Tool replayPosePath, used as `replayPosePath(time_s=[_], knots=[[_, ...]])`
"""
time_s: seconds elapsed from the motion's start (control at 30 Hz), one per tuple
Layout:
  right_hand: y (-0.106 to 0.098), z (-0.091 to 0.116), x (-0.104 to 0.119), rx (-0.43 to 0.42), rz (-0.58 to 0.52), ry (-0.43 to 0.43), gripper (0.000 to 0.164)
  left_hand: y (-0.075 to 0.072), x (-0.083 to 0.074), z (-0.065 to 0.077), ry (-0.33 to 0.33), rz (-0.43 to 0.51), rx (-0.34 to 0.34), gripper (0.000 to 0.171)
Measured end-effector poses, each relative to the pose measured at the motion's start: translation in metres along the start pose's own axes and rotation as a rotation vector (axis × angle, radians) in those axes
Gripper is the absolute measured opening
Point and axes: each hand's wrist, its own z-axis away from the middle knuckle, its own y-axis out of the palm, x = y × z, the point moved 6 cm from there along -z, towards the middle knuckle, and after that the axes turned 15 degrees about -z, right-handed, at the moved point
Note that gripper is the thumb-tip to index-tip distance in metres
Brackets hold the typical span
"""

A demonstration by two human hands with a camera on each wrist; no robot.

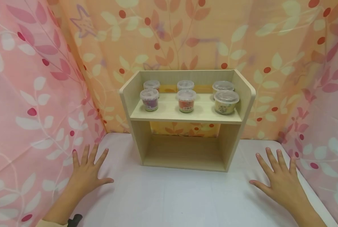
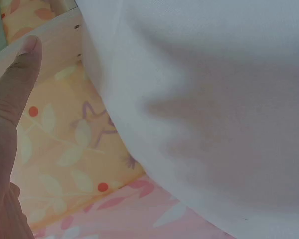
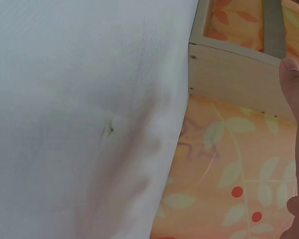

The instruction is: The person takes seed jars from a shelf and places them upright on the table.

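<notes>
Centrally, the shelf: two-tier, pale wooden shelf unit (image 1: 186,151), standing on a white-clothed table (image 1: 163,198), between the hands, apart from both.
Upper tier: six round, lidded plastic tubs (image 1: 186,106) in two rows; front contents purple, red, yellowish.
Left hand (image 1: 86,175): released, fingers fanned.
Right hand (image 1: 282,181): likewise released, spread.
Surround: orange leaf-print cloth (image 1: 203,28) behind, pink leaf-print cloth (image 1: 52,94) at both sides.

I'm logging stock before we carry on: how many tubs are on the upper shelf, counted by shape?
Narrow tubs: 4, two in the front row and two behind
Wide tubs: 2, one behind the other at the right end of the upper shelf
Total: 6
</notes>
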Motion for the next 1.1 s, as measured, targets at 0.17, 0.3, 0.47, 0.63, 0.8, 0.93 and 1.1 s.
replayPosePath(time_s=[0.17,0.3,0.47,0.63,0.8,0.93,1.1], knots=[[-0.005,0.001,0.006,-0.095,-0.03,-0.05,0.1,-0.002,-0.001,-0.003,-0.008,0.013,0.002,0.13],[-0.006,0.003,0.009,-0.149,-0.067,-0.049,0.1,0.0,-0.003,-0.004,-0.024,0.041,0.046,0.13],[-0.006,0.003,0.012,-0.174,-0.127,-0.031,0.099,0.003,-0.006,-0.006,-0.036,0.077,0.069,0.129],[-0.007,-0.001,0.015,-0.19,-0.169,-0.019,0.1,0.002,-0.007,-0.01,-0.059,0.124,0.065,0.127],[-0.006,-0.002,0.017,-0.165,-0.213,0.005,0.104,0.004,-0.011,-0.011,-0.089,0.206,0.104,0.127],[-0.004,-0.002,0.023,-0.155,-0.237,0.011,0.109,0.005,-0.015,-0.01,-0.11,0.277,0.112,0.126],[-0.006,-0.008,0.034,-0.197,-0.273,-0.008,0.103,0.001,-0.018,-0.013,-0.136,0.346,0.073,0.123]])
